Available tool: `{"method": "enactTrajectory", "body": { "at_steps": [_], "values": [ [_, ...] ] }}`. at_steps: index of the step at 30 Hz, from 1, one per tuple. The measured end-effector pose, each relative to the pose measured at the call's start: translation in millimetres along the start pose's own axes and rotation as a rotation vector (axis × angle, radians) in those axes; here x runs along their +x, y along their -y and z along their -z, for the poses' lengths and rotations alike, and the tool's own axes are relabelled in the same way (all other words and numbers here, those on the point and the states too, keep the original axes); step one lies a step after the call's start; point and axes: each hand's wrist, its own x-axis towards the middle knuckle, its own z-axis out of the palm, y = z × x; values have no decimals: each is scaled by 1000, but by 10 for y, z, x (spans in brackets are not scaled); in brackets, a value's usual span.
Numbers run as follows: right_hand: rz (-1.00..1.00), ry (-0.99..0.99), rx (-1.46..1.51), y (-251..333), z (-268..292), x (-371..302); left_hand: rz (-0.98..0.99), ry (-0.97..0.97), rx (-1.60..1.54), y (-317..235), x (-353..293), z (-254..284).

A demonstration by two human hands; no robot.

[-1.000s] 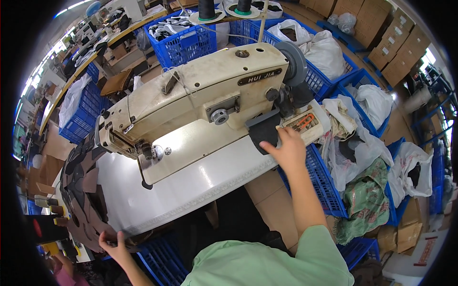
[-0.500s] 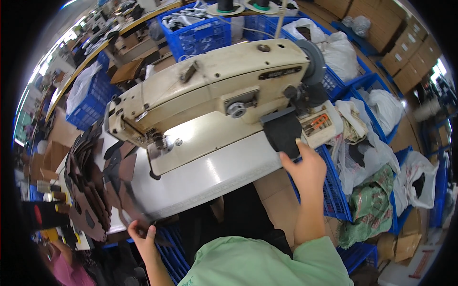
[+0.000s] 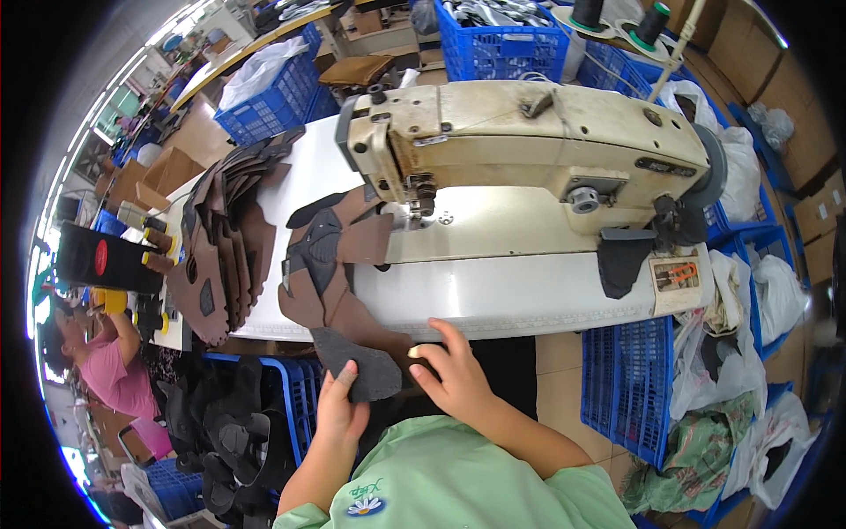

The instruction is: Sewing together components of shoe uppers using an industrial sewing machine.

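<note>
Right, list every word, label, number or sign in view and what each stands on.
I don't copy wording out, only place it:
Sewing machine: pale lettering on a dark plate, blurred.
Ruled strip along the worktable: marks too small to read.
Green shirt: script above a flower patch, wording withheld.
Black panel: red oval mark, too small to read.
Brown carton, far right: pale labels, too small to read.

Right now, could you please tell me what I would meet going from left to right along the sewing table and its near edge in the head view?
Stack of brown pieces → left hand holding a dark grey piece → right hand → black flap → small cream tray.
</note>
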Motion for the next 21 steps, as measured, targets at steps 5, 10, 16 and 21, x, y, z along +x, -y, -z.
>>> {"method": "enactTrajectory", "body": {
  "at_steps": [5,10,16,21],
  "values": [
    [-306,76,115,-155,155,149,187,47,-63,213,-146,-246],
    [-154,13,-116,-428,517,860,250,232,-133,314,185,-681],
    [50,-18,-809,-869,405,1070,124,620,606,-375,688,-879],
    [-292,115,-764,-610,33,887,-78,584,1368,-1107,1324,-986]
  ]
}}
